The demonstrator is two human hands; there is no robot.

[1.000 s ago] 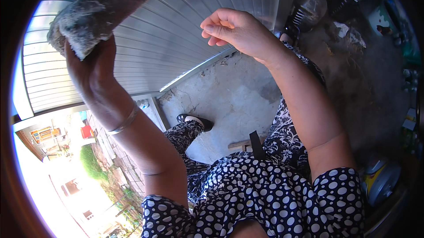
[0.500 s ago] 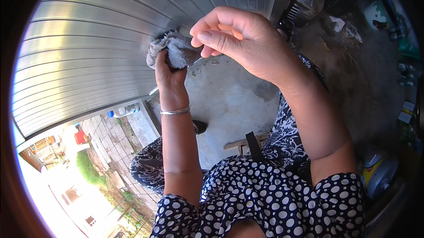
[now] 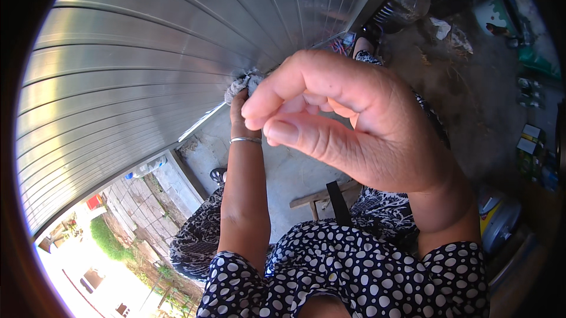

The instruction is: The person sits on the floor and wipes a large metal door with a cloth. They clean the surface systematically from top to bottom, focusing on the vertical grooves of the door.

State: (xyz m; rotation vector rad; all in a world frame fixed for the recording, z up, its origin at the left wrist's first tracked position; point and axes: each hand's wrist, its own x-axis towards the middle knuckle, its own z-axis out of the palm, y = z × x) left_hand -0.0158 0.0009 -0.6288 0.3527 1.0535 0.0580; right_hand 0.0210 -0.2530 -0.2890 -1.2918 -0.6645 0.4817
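My left hand reaches far out and presses a grey rag against the ribbed metal shutter; a thin bangle sits on that wrist. My right hand is raised close to the camera, fingers curled and pinched together, with nothing visible between them. It hides part of the left hand and the rag.
A large clear plastic bottle with a yellow cap stands at the far top right by the shutter's end. A concrete floor lies below, with a small wooden stool. Containers and clutter line the right side. A sunlit yard shows lower left.
My left hand has moved the rag down and rightward along the shutter. My right hand has come much nearer the camera, its fingers still curled.
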